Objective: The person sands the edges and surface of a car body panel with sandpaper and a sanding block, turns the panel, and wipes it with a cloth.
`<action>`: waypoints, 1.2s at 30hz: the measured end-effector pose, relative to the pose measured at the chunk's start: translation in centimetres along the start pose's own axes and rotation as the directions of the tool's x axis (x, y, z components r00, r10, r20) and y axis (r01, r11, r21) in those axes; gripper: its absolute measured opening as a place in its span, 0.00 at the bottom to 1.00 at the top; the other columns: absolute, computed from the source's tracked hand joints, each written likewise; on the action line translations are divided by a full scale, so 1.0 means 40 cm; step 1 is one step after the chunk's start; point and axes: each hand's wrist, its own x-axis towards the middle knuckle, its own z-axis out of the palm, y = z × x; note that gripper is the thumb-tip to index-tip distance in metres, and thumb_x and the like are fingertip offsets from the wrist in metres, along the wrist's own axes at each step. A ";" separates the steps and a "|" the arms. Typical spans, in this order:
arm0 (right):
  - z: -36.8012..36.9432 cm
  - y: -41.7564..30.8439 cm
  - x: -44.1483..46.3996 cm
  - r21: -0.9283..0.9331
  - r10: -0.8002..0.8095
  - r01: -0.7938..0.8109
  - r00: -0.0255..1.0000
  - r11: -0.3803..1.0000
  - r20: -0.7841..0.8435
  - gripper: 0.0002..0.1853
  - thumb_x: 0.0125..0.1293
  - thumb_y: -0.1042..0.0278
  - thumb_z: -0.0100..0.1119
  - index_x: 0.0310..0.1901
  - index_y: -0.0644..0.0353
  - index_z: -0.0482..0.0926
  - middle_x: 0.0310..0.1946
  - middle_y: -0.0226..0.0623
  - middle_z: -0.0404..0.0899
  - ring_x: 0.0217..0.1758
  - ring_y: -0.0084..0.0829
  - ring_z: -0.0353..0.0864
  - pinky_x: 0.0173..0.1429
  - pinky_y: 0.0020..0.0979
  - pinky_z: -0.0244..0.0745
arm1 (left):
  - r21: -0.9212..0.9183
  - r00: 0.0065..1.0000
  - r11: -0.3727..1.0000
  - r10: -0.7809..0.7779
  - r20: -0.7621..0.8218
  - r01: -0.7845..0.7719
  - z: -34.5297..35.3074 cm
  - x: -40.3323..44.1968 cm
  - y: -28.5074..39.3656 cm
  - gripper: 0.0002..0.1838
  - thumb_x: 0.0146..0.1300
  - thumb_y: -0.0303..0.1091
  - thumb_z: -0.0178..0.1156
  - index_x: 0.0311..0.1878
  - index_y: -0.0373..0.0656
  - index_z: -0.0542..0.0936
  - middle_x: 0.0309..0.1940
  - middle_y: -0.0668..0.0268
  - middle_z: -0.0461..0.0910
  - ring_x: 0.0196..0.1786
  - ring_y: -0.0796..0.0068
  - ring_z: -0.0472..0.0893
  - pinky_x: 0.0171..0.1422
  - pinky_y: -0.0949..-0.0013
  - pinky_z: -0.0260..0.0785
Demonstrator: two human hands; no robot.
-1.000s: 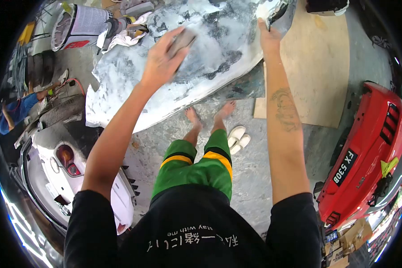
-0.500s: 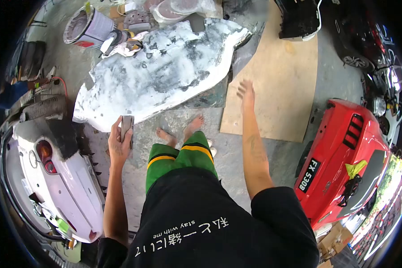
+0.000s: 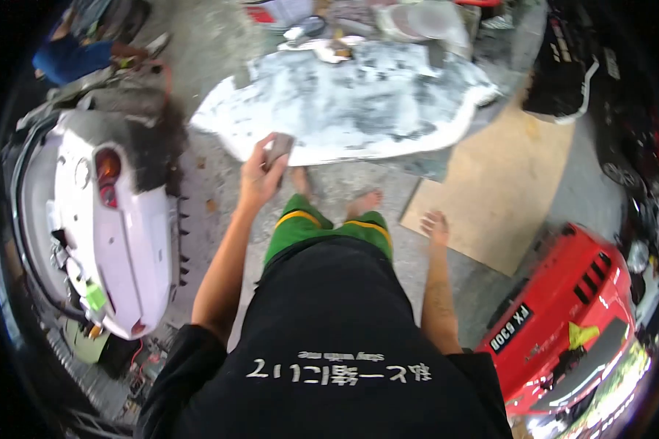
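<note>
My left hand (image 3: 259, 174) is closed around a grey-brown sanding block (image 3: 279, 149), near the front edge of a large car body panel (image 3: 344, 102). Patchy white and dark grey covers the panel's face, and its rim is white. Whether the block touches the panel I cannot tell. Away to the right, my right hand (image 3: 436, 225) hangs with its fingers apart and nothing in it. Beneath it lies a flat sheet of tan board (image 3: 501, 183).
A white car rear section (image 3: 117, 227) stands on the left, a red one (image 3: 564, 300) on the right. A white bucket (image 3: 282, 13) and plastic-wrapped containers (image 3: 410, 20) sit behind the panel. A person in blue (image 3: 77, 55) is at upper left.
The view has turned, so the panel now lies more level and further right. My left hand still grips the block. My right hand has dropped lower, closer to my body.
</note>
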 end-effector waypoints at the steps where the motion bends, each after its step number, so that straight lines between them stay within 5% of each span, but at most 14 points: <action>1: 0.050 -0.013 -0.028 0.004 0.005 -0.005 1.000 1.000 0.022 0.28 0.76 0.43 0.48 0.60 0.62 0.76 0.50 0.43 0.83 0.47 0.37 0.85 0.49 0.38 0.82 | 0.027 0.999 0.999 -0.029 0.022 0.028 -0.016 0.002 -0.004 0.27 0.67 0.30 0.64 0.68 0.43 0.71 0.28 0.70 0.70 0.30 0.82 0.68 0.33 0.73 0.65; 7: 0.176 -0.074 -0.132 -0.113 -0.143 0.146 0.989 0.983 0.032 0.25 0.75 0.47 0.51 0.56 0.64 0.79 0.49 0.45 0.84 0.46 0.34 0.85 0.50 0.34 0.81 | -0.016 0.986 0.995 0.097 0.132 -0.096 -0.084 0.082 -0.085 0.27 0.66 0.31 0.66 0.68 0.42 0.72 0.27 0.71 0.68 0.30 0.81 0.67 0.34 0.72 0.63; 13: 0.521 -0.130 -0.254 0.239 -0.036 0.012 0.995 0.971 0.094 0.39 0.65 0.40 0.67 0.63 0.67 0.70 0.56 0.52 0.78 0.54 0.42 0.81 0.53 0.40 0.82 | 0.008 0.920 0.984 0.166 0.355 -0.180 -0.164 0.195 -0.097 0.28 0.66 0.32 0.66 0.68 0.42 0.73 0.26 0.71 0.66 0.30 0.79 0.66 0.35 0.72 0.63; 17: 0.661 -0.123 -0.237 0.461 -0.020 -0.047 0.990 0.886 0.140 0.34 0.66 0.48 0.68 0.63 0.66 0.70 0.56 0.50 0.77 0.55 0.46 0.80 0.53 0.46 0.83 | 0.017 0.872 0.966 0.225 0.434 -0.258 -0.218 0.260 -0.089 0.28 0.66 0.32 0.66 0.68 0.42 0.72 0.28 0.70 0.67 0.31 0.78 0.67 0.37 0.71 0.64; 20: 0.693 -0.125 -0.230 0.574 -0.037 -0.062 0.986 0.817 0.160 0.27 0.68 0.57 0.66 0.60 0.66 0.71 0.52 0.47 0.78 0.53 0.46 0.81 0.51 0.49 0.85 | 0.003 0.866 0.960 0.252 0.433 -0.281 -0.263 0.293 -0.104 0.28 0.66 0.33 0.66 0.68 0.41 0.72 0.28 0.69 0.69 0.31 0.77 0.69 0.37 0.71 0.65; 22: 0.702 -0.097 -0.200 0.560 -0.050 -0.003 0.996 0.829 0.079 0.29 0.69 0.61 0.63 0.62 0.75 0.69 0.53 0.51 0.78 0.47 0.45 0.85 0.44 0.42 0.89 | 0.072 0.868 0.948 0.250 0.429 -0.308 -0.289 0.320 -0.119 0.29 0.66 0.34 0.66 0.68 0.41 0.73 0.29 0.69 0.71 0.31 0.77 0.70 0.36 0.71 0.65; 23: 0.702 -0.102 -0.203 0.502 -0.078 0.040 0.995 0.864 0.055 0.23 0.69 0.62 0.60 0.59 0.69 0.71 0.49 0.49 0.80 0.46 0.46 0.85 0.48 0.47 0.86 | 0.051 0.881 0.964 0.217 0.421 -0.262 -0.300 0.323 -0.110 0.29 0.65 0.35 0.67 0.68 0.41 0.73 0.29 0.69 0.71 0.31 0.77 0.70 0.37 0.71 0.66; 27: 0.715 -0.163 -0.298 0.483 -0.140 0.144 0.989 0.864 -0.046 0.23 0.69 0.64 0.57 0.58 0.71 0.70 0.49 0.50 0.80 0.45 0.46 0.85 0.47 0.46 0.86 | -0.038 0.867 0.945 0.314 0.388 -0.325 -0.334 0.408 -0.149 0.29 0.65 0.35 0.67 0.68 0.40 0.73 0.31 0.67 0.72 0.33 0.75 0.70 0.39 0.71 0.67; 32: 0.700 -0.197 -0.343 0.521 -0.174 0.148 0.985 0.840 0.002 0.25 0.67 0.63 0.58 0.60 0.72 0.68 0.48 0.50 0.80 0.43 0.46 0.86 0.44 0.45 0.86 | -0.067 0.882 0.964 0.264 0.390 -0.259 -0.364 0.517 -0.139 0.28 0.64 0.35 0.68 0.66 0.38 0.74 0.31 0.68 0.70 0.33 0.77 0.69 0.38 0.71 0.66; 36: 0.727 -0.184 -0.357 0.512 -0.169 0.160 0.985 0.844 -0.029 0.27 0.67 0.64 0.59 0.60 0.75 0.67 0.48 0.52 0.80 0.43 0.46 0.86 0.44 0.46 0.87 | 0.003 0.897 0.978 0.190 0.399 -0.208 -0.377 0.668 -0.191 0.30 0.67 0.32 0.65 0.70 0.38 0.69 0.39 0.66 0.79 0.42 0.80 0.78 0.47 0.74 0.71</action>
